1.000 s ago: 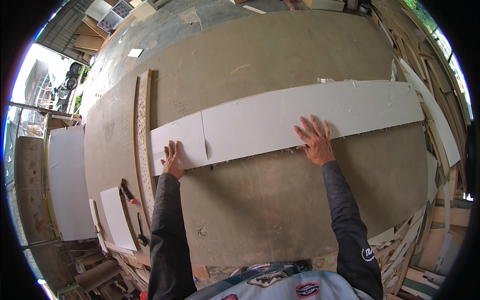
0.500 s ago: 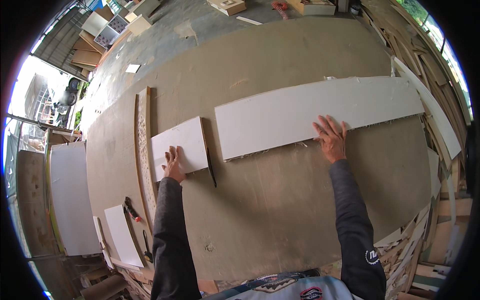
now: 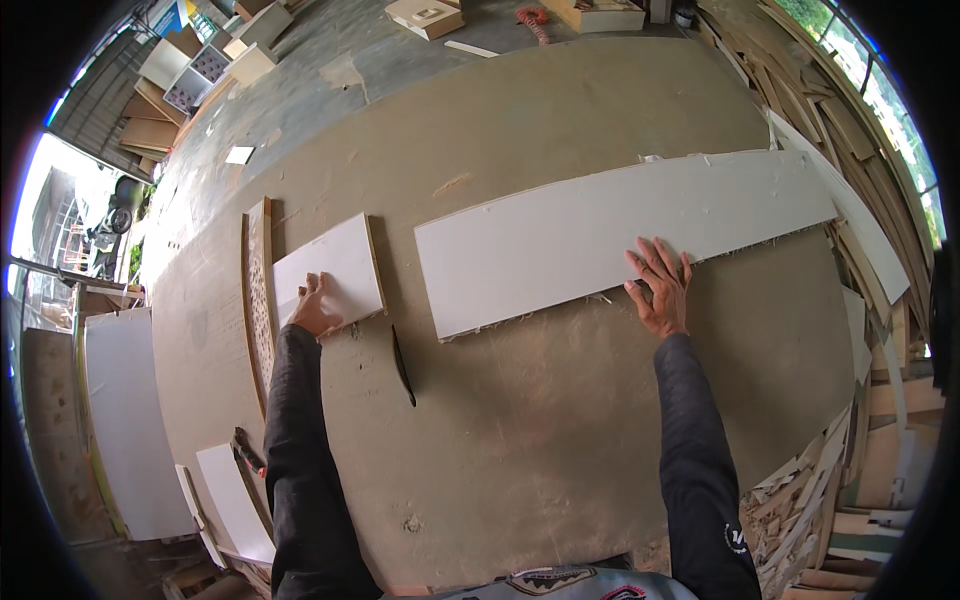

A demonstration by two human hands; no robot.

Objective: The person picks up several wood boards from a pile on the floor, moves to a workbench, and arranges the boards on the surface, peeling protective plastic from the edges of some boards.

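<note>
My left hand (image 3: 312, 307) rests on the near part of a short white board (image 3: 340, 262), its fingers a little bent and apart. My right hand (image 3: 661, 290) is spread over the near edge of a long white board (image 3: 530, 235), fingertips on its face. Rough, frayed material shows along that long board's near edge. Between the two boards, a thin, dark, curved strip (image 3: 402, 368) lies on the brown tabletop (image 3: 520, 430). Beside the short board's left end runs a narrow wooden strip with a speckled face (image 3: 258, 290).
A dark tool with a red end (image 3: 248, 452) lies beside a white panel (image 3: 235, 505) at lower left. Stacked wood strips (image 3: 850, 140) line the right side. Another white panel (image 3: 135, 430) stands left. Boxes (image 3: 425, 15) sit on the floor beyond the table.
The short board has shifted left and away under my left hand, leaving the dark strip apart from it. My right hand stays on the long board. The whole view has shifted slightly.
</note>
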